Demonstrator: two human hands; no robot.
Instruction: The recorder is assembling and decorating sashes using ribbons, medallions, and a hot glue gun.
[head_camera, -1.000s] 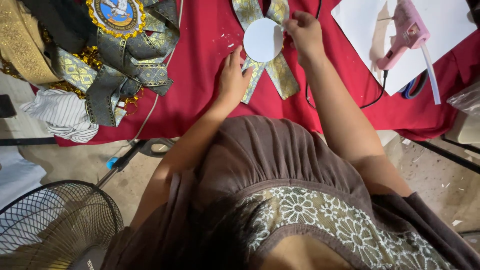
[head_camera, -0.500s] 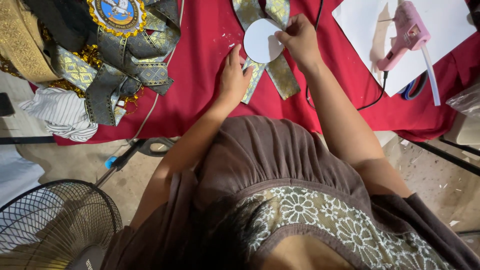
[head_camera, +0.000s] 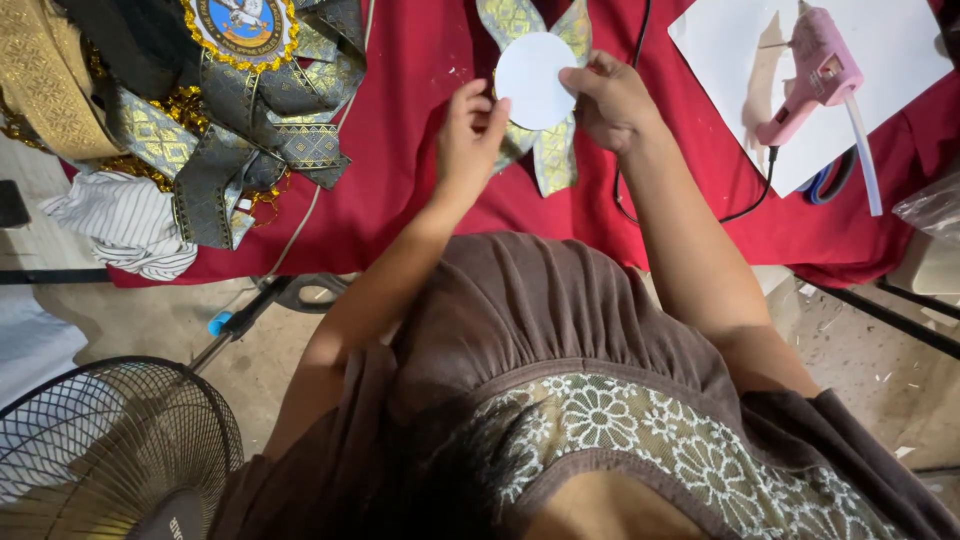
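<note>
A white round disc (head_camera: 532, 78) with gold-and-grey patterned ribbon loops (head_camera: 552, 160) fanned out behind it sits over the red cloth (head_camera: 410, 120). My left hand (head_camera: 468, 135) touches the disc's left edge with its fingertips. My right hand (head_camera: 612, 100) pinches the disc's right edge between thumb and fingers. Both forearms reach forward from my brown top.
A pink glue gun (head_camera: 815, 70) lies on white paper (head_camera: 880, 40) at the right, its black cord (head_camera: 740, 200) trailing over the cloth. Finished ribbon rosettes (head_camera: 240, 90) pile at the left beside striped fabric (head_camera: 125, 225). A floor fan (head_camera: 110, 450) stands lower left.
My left hand has risen from the cloth to the disc's left edge. My right hand has stayed on the disc's right side, holding it.
</note>
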